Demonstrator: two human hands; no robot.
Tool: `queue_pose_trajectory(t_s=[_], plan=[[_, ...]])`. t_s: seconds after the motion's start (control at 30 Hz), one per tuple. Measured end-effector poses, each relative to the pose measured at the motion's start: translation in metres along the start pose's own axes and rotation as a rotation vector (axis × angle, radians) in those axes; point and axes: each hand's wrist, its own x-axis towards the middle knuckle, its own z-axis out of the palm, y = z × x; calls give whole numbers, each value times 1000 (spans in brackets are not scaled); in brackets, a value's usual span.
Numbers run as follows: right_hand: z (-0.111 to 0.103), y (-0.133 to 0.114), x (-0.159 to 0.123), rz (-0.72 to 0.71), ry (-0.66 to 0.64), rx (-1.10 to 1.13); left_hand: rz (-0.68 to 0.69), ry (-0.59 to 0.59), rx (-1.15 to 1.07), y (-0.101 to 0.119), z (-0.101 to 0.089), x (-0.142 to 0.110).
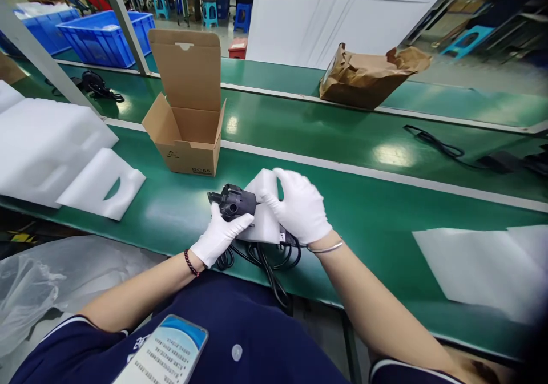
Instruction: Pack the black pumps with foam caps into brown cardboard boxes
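My left hand (220,233), in a white glove, is closed round a small black pump (237,201) with a round port on its side. A bent piece of white foam (263,227) stands against the pump's right end. My right hand (299,204), also gloved, pinches the foam's upper right part between thumb and fingers. Below the foam and partly hidden by it lie a black power adapter (290,238) and coiled black cables (268,264), which hang over the bench's near edge. An upright open cardboard box (192,158), marked DC65, stands beyond my left hand.
White foam sheets (47,138) are stacked at the left, a cut-out foam sheet (103,184) beside them. More foam (488,264) lies at the right. Across the green bench (363,201) are a crumpled brown paper bag (368,79), black cords (436,141) and blue crates (103,39).
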Motion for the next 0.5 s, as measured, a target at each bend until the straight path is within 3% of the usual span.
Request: queue_pose_trajectory(t_s=[0.1, 0.17, 0.33, 0.4, 0.5], plan=[[-2, -15, 5, -504, -12, 46, 61, -55, 82, -4, 0, 0], [3, -21, 5, -705, -77, 146, 119, -91, 287, -5, -10, 2], [17, -21, 7, -725, -38, 299, 426, -134, 1384, -12, -60, -16], [20, -22, 11, -710, -49, 308, 430, -154, 1582, -13, -75, -35], [22, -25, 18, -715, -87, 312, 377, -160, 1611, 6, -100, -60]])
